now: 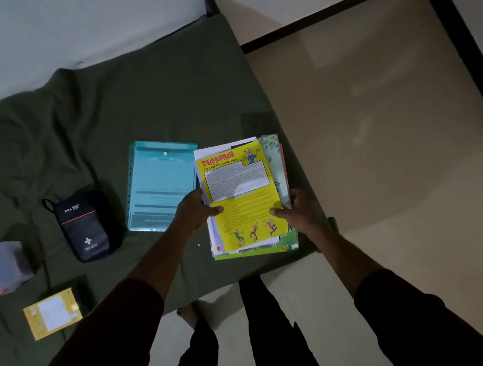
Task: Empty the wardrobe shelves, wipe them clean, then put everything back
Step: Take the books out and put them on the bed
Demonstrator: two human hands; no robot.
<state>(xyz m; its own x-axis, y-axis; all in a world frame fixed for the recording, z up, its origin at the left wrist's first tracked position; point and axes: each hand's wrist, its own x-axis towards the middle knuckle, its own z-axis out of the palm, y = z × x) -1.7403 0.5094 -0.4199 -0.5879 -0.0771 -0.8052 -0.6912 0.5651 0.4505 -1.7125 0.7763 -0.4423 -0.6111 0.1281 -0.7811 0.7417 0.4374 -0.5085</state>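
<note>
left hand [195, 210]: grips stack's left edge, thumb on top
right hand [298, 209]: grips right edge, thumb on yellow cover
stack of magazines [244, 201]: at bed's [102, 115] right edge, near front corner
blue folder [160, 184]: just left of stack
first-aid pouch [84, 226]: further left
yellow packet [53, 313]: front-left

The room is dim. A bed [131, 105] covered with a wrinkled olive-green sheet [44, 141] fills the left and centre, its far edge against a pale wall [60, 28]. A dark bedpost [208, 3] rises at its far corner. Beige floor [381, 133] spreads to the right, bordered by a dark skirting strip [467, 39].
</note>
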